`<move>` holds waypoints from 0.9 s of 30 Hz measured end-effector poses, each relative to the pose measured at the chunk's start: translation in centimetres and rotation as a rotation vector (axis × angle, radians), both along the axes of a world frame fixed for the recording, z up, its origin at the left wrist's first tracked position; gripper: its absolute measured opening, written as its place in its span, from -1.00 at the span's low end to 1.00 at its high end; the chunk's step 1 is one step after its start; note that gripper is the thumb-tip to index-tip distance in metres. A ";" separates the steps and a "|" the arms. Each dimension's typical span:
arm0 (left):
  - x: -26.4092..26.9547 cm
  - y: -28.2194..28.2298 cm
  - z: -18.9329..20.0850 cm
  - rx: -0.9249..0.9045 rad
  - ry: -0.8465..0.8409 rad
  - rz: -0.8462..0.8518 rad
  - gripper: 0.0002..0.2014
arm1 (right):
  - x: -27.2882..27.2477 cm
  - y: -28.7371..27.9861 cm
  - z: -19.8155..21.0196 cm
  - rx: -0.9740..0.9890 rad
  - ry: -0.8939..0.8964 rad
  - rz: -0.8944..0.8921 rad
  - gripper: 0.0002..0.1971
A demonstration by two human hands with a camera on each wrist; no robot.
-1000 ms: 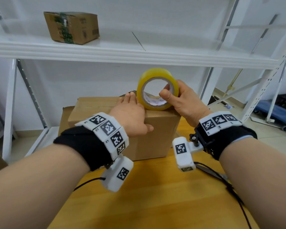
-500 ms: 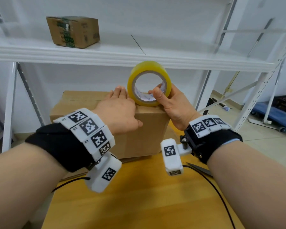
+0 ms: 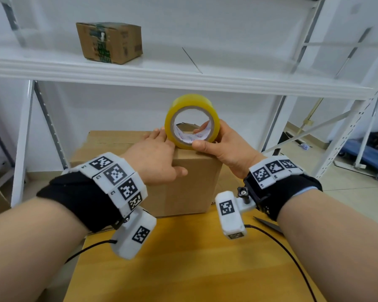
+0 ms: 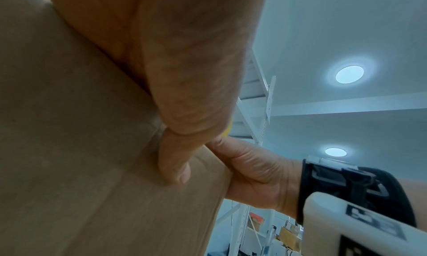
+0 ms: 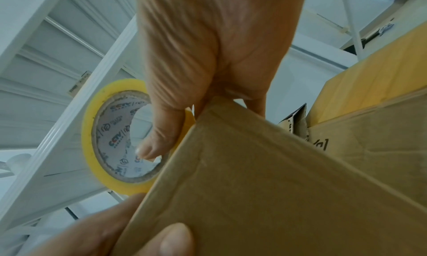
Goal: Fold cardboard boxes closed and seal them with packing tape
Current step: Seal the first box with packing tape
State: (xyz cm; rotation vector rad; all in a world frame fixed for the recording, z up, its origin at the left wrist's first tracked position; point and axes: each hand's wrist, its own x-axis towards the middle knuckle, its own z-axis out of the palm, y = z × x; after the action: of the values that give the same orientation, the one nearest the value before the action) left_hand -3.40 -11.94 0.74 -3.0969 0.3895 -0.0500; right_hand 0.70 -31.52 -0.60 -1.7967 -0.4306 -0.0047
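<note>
So I've got the closed brown cardboard box [image 3: 183,182] sitting on the yellow wooden counter [image 3: 190,258]. My left hand [image 3: 155,162] lies flat on its top, fingers straight, thumb down the front face. My right hand [image 3: 227,149] grips the yellow roll of packing tape [image 3: 191,120] upright on the top edge, thumb in front, fingers curled through the core.

A white metal shelving rack [image 3: 183,77] stands against a white wall [image 3: 118,105], behind a yellow wooden tabletop [image 3: 194,258]. Pale floor tiles [image 3: 347,192] spread rightward, and round ceiling lights [image 4: 349,74] glow overhead.
</note>
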 end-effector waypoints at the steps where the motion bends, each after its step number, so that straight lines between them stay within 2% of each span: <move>1: -0.2 0.1 -0.1 0.006 -0.002 0.002 -0.06 | -0.1 0.1 0.0 0.005 -0.001 0.001 -0.54; 11: -1.1 -0.2 -0.1 0.037 0.015 0.015 -0.05 | -0.4 -0.5 1.1 0.116 0.060 0.027 -0.58; 18: -1.3 -0.4 0.2 0.044 0.037 0.026 -0.03 | -0.6 -2.1 1.5 0.222 0.142 0.009 -0.69; 27: -0.9 -2.0 0.7 0.092 0.036 0.069 0.02 | -0.4 -2.5 1.3 0.171 0.142 -0.012 -0.70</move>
State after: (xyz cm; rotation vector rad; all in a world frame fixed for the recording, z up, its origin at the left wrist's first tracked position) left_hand -4.30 -13.93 1.47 -3.0207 0.2777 0.0243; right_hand 0.32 -33.98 0.69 -1.6191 -0.3081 0.0752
